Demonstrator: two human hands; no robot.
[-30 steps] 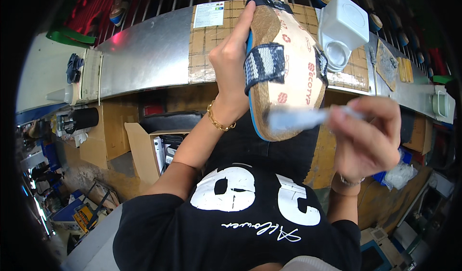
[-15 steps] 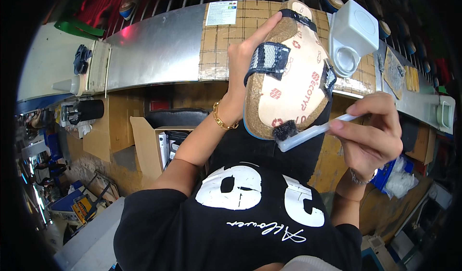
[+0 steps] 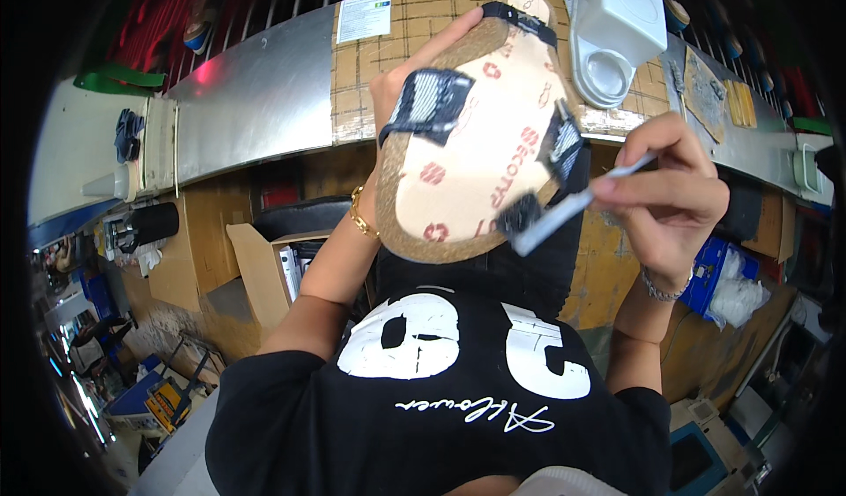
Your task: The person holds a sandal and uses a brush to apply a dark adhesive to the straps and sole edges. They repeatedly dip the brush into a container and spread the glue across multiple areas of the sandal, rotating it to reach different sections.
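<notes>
Head view: a cork-edged sole (image 3: 463, 174) is being held up by the left hand (image 3: 388, 91), in front of the worktop (image 3: 256, 91), one finger stretched along its edge, the others mostly hidden behind it. A dark-tipped brush (image 3: 557, 220) is pinched between right thumb and fingers (right hand (image 3: 665, 188)), its tip kept at the sole's lower right edge. A white plastic container (image 3: 621, 20) is parked on cardboard (image 3: 352, 64) nearby.
</notes>
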